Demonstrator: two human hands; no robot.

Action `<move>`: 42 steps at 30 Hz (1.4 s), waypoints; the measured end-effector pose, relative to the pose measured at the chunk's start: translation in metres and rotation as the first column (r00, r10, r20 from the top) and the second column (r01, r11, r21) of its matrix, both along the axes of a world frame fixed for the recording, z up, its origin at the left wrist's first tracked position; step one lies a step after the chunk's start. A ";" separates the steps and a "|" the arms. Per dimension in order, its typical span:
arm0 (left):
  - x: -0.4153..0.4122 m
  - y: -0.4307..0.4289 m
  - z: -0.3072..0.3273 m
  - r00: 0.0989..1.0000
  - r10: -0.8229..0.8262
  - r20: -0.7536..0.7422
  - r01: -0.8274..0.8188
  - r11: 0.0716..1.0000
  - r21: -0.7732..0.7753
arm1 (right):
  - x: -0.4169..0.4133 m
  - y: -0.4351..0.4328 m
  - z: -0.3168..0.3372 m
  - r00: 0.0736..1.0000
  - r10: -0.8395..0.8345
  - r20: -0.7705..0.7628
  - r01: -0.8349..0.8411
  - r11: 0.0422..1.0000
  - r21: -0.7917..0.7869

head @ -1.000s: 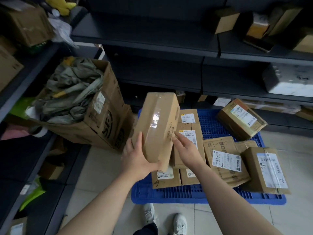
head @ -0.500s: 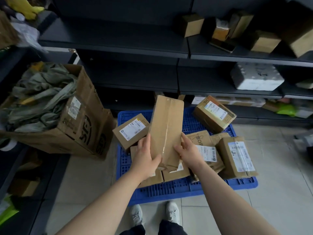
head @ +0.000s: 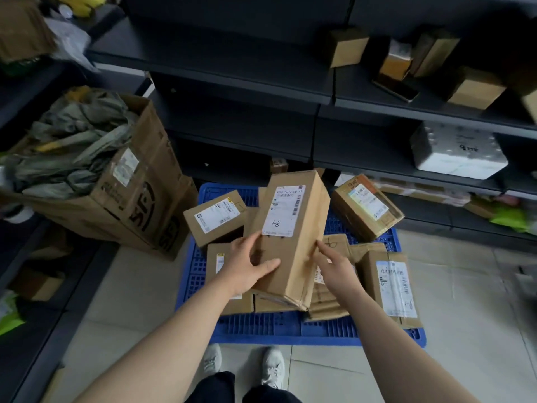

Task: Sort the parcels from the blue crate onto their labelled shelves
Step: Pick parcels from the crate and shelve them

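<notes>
I hold a long brown cardboard parcel (head: 293, 228) above the blue crate (head: 279, 327), its white label with a handwritten mark facing me. My left hand (head: 247, 264) grips its lower left side, thumb across the front face. My right hand (head: 334, 264) touches the parcel's lower right edge with fingers fairly straight. Several more labelled parcels lie on the crate, among them one at the left (head: 216, 218), one at the back right (head: 366, 206) and one at the right (head: 389, 285).
Dark shelves (head: 238, 82) run across the back, with small boxes (head: 347, 48) and a white foam box (head: 459, 149) at the right. A big open carton (head: 139, 199) stuffed with grey bags stands left of the crate. My shoes (head: 271, 366) stand on tiled floor.
The parcel has been turned so its labelled face now shows. My left thumb has moved onto its front, and my right hand's hold has loosened to a touch at the edge.
</notes>
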State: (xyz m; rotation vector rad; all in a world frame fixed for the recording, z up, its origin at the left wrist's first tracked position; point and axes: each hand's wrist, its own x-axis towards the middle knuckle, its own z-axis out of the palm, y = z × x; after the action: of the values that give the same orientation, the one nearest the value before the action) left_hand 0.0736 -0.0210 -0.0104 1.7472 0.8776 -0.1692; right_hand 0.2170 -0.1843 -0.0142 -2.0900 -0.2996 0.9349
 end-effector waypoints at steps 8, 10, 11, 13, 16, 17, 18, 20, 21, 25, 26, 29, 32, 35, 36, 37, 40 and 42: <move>0.021 -0.036 -0.008 1.000 0.020 -0.004 -0.020 0.999 -0.034 | 0.008 -0.021 -0.001 0.983 0.094 -0.160 -0.082 0.993 0.085; 0.022 -0.038 -0.007 0.999 0.043 -0.002 -0.043 0.999 -0.030 | 0.008 -0.023 0.000 0.983 0.114 -0.144 -0.099 0.989 0.109; 0.021 -0.039 -0.006 0.998 0.064 0.007 -0.064 0.998 -0.028 | 0.008 -0.022 0.002 0.982 0.119 -0.146 -0.100 0.986 0.130; 0.018 -0.039 0.000 0.993 0.110 0.051 -0.109 0.994 -0.020 | 0.009 -0.019 0.007 0.982 0.134 -0.135 -0.111 0.980 0.163; 0.007 -0.035 0.014 0.970 0.208 0.124 -0.204 0.978 -0.046 | 0.012 -0.006 0.019 0.982 0.174 -0.076 -0.155 0.965 0.211; 0.002 -0.033 0.019 0.959 0.246 0.141 -0.240 0.969 -0.056 | 0.011 0.000 0.025 0.979 0.196 -0.057 -0.178 0.958 0.225; -0.005 -0.032 0.026 0.946 0.281 0.160 -0.276 0.960 -0.055 | 0.010 0.007 0.029 0.974 0.222 -0.039 -0.207 0.949 0.239; -0.021 -0.028 0.037 0.913 0.357 0.198 -0.355 0.934 -0.046 | 0.003 0.022 0.040 0.959 0.283 -0.002 -0.273 0.926 0.259; -0.031 -0.026 0.041 0.894 0.394 0.212 -0.393 0.918 -0.049 | -0.003 0.030 0.045 0.947 0.319 0.021 -0.313 0.912 0.267; -0.082 -0.020 0.053 0.799 0.541 0.260 -0.547 0.835 -0.059 | -0.036 0.065 0.061 0.884 0.456 0.108 -0.467 0.838 0.283; -0.097 -0.019 0.056 0.779 0.569 0.263 -0.578 0.814 -0.049 | -0.048 0.073 0.064 0.869 0.481 0.112 -0.492 0.823 0.285; -0.144 -0.017 0.061 0.712 0.655 0.252 -0.666 0.744 -0.049 | -0.091 0.096 0.075 0.818 0.569 0.087 -0.567 0.769 0.294; -0.196 -0.020 0.068 0.623 0.743 0.245 -0.759 0.650 -0.039 | -0.139 0.118 0.079 0.733 0.675 0.080 -0.665 0.689 0.288; -0.253 -0.029 0.072 0.528 0.810 0.255 -0.833 0.552 -0.029 | -0.194 0.138 0.080 0.651 0.755 0.078 -0.744 0.615 0.262; -0.273 -0.033 0.073 0.494 0.831 0.255 -0.855 0.517 -0.030 | -0.215 0.142 0.080 0.628 0.775 0.068 -0.762 0.595 0.256; -0.294 -0.037 0.073 0.461 0.849 0.257 -0.874 0.484 -0.033 | -0.237 0.144 0.082 0.601 0.797 0.061 -0.781 0.568 0.261; -0.359 -0.051 0.073 0.365 0.897 0.248 -0.921 0.387 -0.043 | -0.305 0.148 0.083 0.509 0.860 0.029 -0.826 0.479 0.298; -0.403 -0.061 0.073 0.318 0.917 0.242 -0.940 0.339 -0.049 | -0.350 0.150 0.079 0.449 0.893 0.018 -0.856 0.425 0.294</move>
State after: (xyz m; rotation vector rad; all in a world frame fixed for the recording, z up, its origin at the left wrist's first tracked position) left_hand -0.3299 -0.0821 0.0622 1.0238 1.6117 0.8797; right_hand -0.1335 -0.0341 0.0646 -1.5008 -1.4869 1.5259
